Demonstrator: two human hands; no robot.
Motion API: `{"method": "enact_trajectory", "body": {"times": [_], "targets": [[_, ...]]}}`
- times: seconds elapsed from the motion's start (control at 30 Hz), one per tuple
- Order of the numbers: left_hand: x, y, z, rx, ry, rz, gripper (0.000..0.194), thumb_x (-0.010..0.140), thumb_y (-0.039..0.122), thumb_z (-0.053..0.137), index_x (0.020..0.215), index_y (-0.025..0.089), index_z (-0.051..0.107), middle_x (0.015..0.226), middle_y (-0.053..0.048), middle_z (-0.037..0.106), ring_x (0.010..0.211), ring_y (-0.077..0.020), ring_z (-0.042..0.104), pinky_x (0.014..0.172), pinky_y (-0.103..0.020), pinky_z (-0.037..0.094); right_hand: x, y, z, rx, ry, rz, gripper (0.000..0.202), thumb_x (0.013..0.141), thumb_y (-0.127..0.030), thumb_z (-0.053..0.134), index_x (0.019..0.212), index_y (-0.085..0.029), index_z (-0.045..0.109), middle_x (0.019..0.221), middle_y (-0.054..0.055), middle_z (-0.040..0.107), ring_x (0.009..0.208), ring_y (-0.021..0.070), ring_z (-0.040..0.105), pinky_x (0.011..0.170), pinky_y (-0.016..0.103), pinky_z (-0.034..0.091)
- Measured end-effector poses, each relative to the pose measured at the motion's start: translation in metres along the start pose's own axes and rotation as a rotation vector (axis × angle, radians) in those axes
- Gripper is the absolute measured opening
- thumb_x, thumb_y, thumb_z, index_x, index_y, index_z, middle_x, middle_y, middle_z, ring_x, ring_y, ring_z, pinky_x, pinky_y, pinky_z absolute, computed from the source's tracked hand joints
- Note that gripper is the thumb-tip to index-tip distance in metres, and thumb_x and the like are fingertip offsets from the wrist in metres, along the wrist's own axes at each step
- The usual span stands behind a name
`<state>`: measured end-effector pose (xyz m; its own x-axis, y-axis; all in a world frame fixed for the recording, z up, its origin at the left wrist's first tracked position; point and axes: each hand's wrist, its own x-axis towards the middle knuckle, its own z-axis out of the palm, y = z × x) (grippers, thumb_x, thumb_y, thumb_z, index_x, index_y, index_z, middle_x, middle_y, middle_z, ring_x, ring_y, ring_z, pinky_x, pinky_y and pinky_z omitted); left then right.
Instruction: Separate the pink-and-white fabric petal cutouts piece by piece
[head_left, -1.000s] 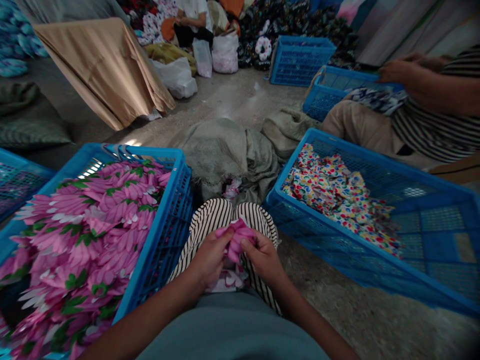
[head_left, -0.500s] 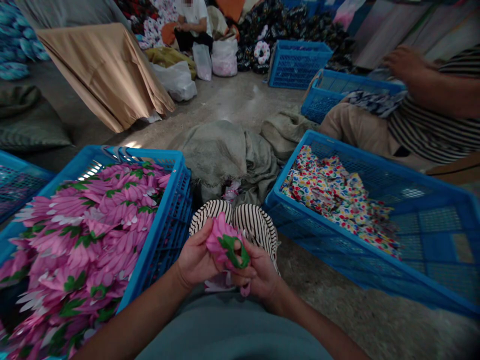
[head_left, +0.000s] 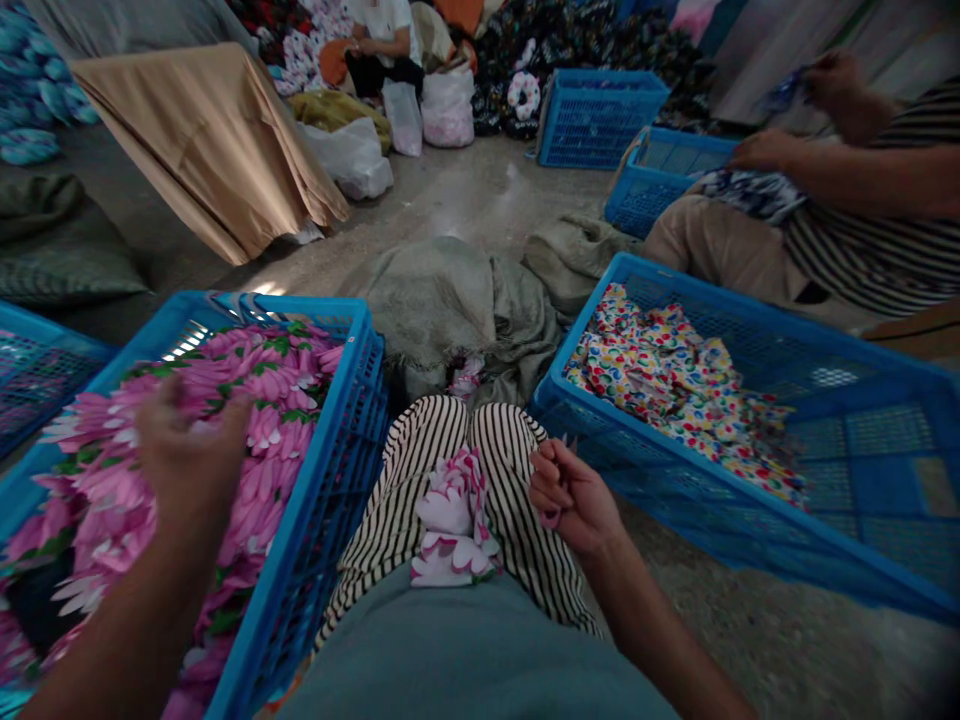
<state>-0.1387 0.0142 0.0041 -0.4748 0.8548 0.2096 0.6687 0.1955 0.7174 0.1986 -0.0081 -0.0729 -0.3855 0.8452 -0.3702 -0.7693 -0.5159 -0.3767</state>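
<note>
While left hand (head_left: 189, 455) hangs spread over pink pieces (head_left: 259, 500) in crate (head_left: 326, 480), contact unclear, right hand (head_left: 583, 505), well apart, curls round small tool (head_left: 551, 519). Pieces look light, soft, floppy; likely best pinched at green end (head_left: 297, 415). Pink-white cloth (head_left: 450, 515) rests on lap (head_left: 506, 445).
</note>
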Motion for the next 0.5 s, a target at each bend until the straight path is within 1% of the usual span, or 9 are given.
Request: {"method": "enact_trajectory", "body": {"times": [0.03, 0.07, 0.1, 0.13, 0.2, 0.27, 0.37, 0.43, 0.5], "targets": [[-0.016, 0.002, 0.012, -0.063, -0.056, 0.022, 0.024, 0.07, 0.03, 0.059, 0.093, 0.023, 0.057, 0.088, 0.004, 0.06, 0.092, -0.0166, 0.052, 0.083, -0.024, 0.04, 0.001, 0.0, 0.0, -0.022, 0.019, -0.007, 0.016, 0.081, -0.028, 0.051, 0.071, -0.016, 0.049, 0.054, -0.008, 0.041, 0.033, 0.0001, 0.015, 0.034, 0.014, 0.017], [-0.033, 0.005, 0.026, -0.125, -0.215, 0.064, 0.023, 0.067, 0.028, 0.063, 0.089, 0.024, 0.061, 0.088, 0.002, 0.061, 0.09, -0.0186, 0.053, 0.085, -0.028, 0.038, 0.002, 0.002, 0.0, -0.048, 0.038, -0.01, 0.017, 0.08, -0.029, 0.052, 0.07, -0.016, 0.049, 0.054, -0.008, 0.041, 0.032, 0.0001, 0.016, 0.034, 0.014, 0.017], [-0.049, 0.009, 0.042, -0.21, -0.494, 0.126, 0.018, 0.064, 0.026, 0.065, 0.082, 0.023, 0.064, 0.085, -0.001, 0.063, 0.085, -0.02, 0.055, 0.085, -0.03, 0.038, 0.003, 0.005, 0.002, -0.075, 0.057, -0.011, 0.017, 0.079, -0.029, 0.053, 0.069, -0.016, 0.048, 0.053, -0.008, 0.042, 0.032, 0.0001, 0.016, 0.033, 0.014, 0.016], [-0.063, 0.014, 0.057, -0.301, -0.64, 0.167, 0.016, 0.064, 0.024, 0.065, 0.08, 0.023, 0.066, 0.085, -0.004, 0.064, 0.086, -0.0213, 0.055, 0.086, -0.032, 0.037, 0.005, 0.008, 0.003, -0.1, 0.073, -0.011, 0.017, 0.078, -0.029, 0.054, 0.069, -0.016, 0.048, 0.053, -0.008, 0.042, 0.032, 0.0001, 0.016, 0.033, 0.014, 0.016], [-0.083, 0.024, 0.085, -0.355, -0.776, 0.295, 0.03, 0.065, 0.018, 0.063, 0.094, 0.025, 0.065, 0.099, -0.008, 0.062, 0.096, -0.0237, 0.051, 0.091, -0.037, 0.032, 0.007, 0.015, 0.005, -0.142, 0.084, -0.005, 0.02, 0.077, -0.03, 0.056, 0.066, -0.016, 0.046, 0.052, -0.008, 0.043, 0.032, 0.0004, 0.017, 0.033, 0.014, 0.016], [-0.09, 0.034, 0.103, -0.317, -0.853, 0.466, 0.032, 0.068, 0.013, 0.058, 0.095, 0.028, 0.064, 0.115, -0.008, 0.056, 0.107, -0.0249, 0.046, 0.096, -0.041, 0.024, 0.008, 0.02, 0.006, -0.168, 0.081, -0.004, 0.022, 0.077, -0.031, 0.055, 0.064, -0.016, 0.045, 0.052, -0.008, 0.044, 0.032, 0.0005, 0.018, 0.032, 0.014, 0.017], [-0.086, 0.046, 0.111, -0.31, -0.938, 0.63, 0.021, 0.071, 0.01, 0.053, 0.077, 0.026, 0.066, 0.113, -0.007, 0.057, 0.11, -0.0243, 0.045, 0.096, -0.041, 0.021, 0.008, 0.022, 0.004, -0.187, 0.104, -0.015, 0.022, 0.077, -0.031, 0.056, 0.064, -0.016, 0.046, 0.051, -0.008, 0.043, 0.031, 0.0005, 0.018, 0.032, 0.014, 0.017], [-0.08, 0.053, 0.108, -0.35, -0.917, 0.57, 0.015, 0.072, 0.012, 0.053, 0.07, 0.023, 0.063, 0.101, -0.007, 0.062, 0.102, -0.0225, 0.049, 0.092, -0.037, 0.026, 0.007, 0.021, 0.001, -0.226, 0.124, -0.041, 0.023, 0.077, -0.032, 0.055, 0.063, -0.016, 0.046, 0.051, -0.008, 0.043, 0.031, 0.0005, 0.018, 0.031, 0.014, 0.017], [-0.075, 0.057, 0.102, -0.391, -0.816, 0.345, 0.012, 0.073, 0.018, 0.052, 0.063, 0.02, 0.057, 0.078, -0.004, 0.062, 0.08, -0.018, 0.053, 0.077, -0.03, 0.035, 0.006, 0.022, 0.0, -0.324, 0.142, -0.104, 0.025, 0.077, -0.037, 0.054, 0.064, -0.016, 0.047, 0.054, -0.007, 0.046, 0.03, 0.0005, 0.019, 0.029, 0.015, 0.016]]}}
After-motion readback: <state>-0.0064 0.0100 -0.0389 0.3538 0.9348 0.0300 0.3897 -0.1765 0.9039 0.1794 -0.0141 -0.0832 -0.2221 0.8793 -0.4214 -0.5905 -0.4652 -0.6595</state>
